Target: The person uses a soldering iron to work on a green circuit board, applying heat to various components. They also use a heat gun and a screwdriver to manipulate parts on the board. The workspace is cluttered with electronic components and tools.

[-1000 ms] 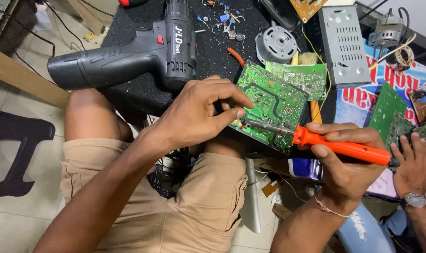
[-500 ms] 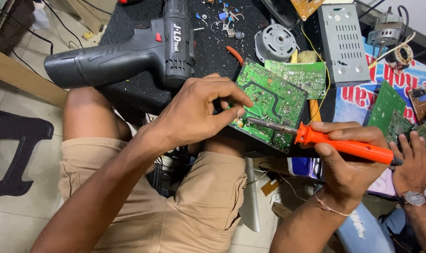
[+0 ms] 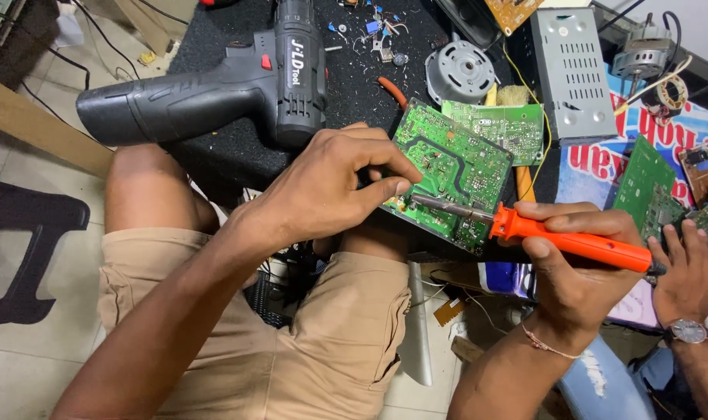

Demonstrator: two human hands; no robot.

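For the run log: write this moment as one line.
left hand: pinching green circuit board edge | right hand: gripping orange soldering iron | tip: on board | nearby: black drill

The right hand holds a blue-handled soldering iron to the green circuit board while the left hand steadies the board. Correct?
Not quite: the head view shows the soldering iron in the right hand has an orange handle. The left hand does steady the green circuit board.
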